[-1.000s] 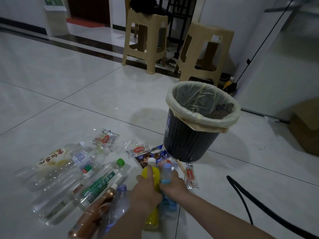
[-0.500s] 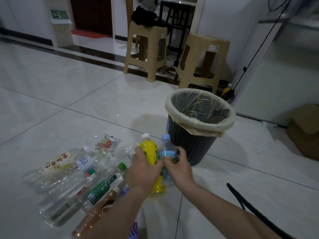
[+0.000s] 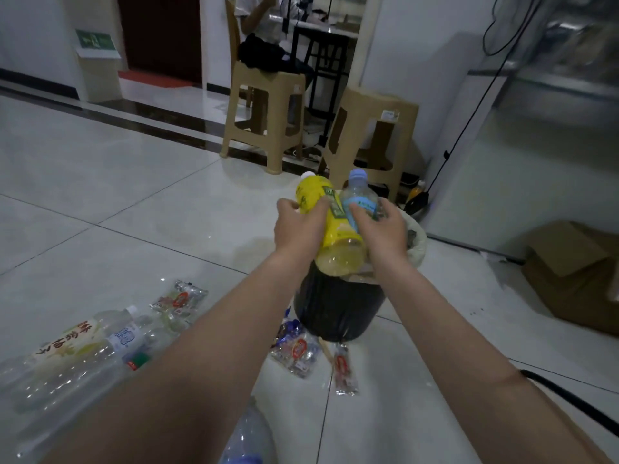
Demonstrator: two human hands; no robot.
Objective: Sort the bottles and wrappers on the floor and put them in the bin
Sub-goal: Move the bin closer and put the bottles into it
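Observation:
My left hand (image 3: 298, 229) grips a yellow bottle (image 3: 335, 236) with a white cap. My right hand (image 3: 382, 229) grips a small clear bottle (image 3: 360, 195) with a blue cap. Both bottles are held side by side, tilted, right above the mouth of the black bin (image 3: 338, 309), whose liner rim (image 3: 418, 242) shows at the right. On the floor at lower left lie several clear bottles (image 3: 77, 349). Snack wrappers (image 3: 296, 353) lie by the bin's foot, and another wrapper (image 3: 179, 298) lies further left.
Two beige plastic stools (image 3: 264, 105) (image 3: 375, 128) stand behind the bin. A person sits at a desk beyond them. A cardboard box (image 3: 576, 272) lies at the right. A black cable (image 3: 569, 401) runs over the floor at lower right. Another bottle (image 3: 248, 437) lies under my arms.
Both hands have lifted the yellow and the blue-capped bottle from the floor up and forward, and now hold them over the bin's mouth.

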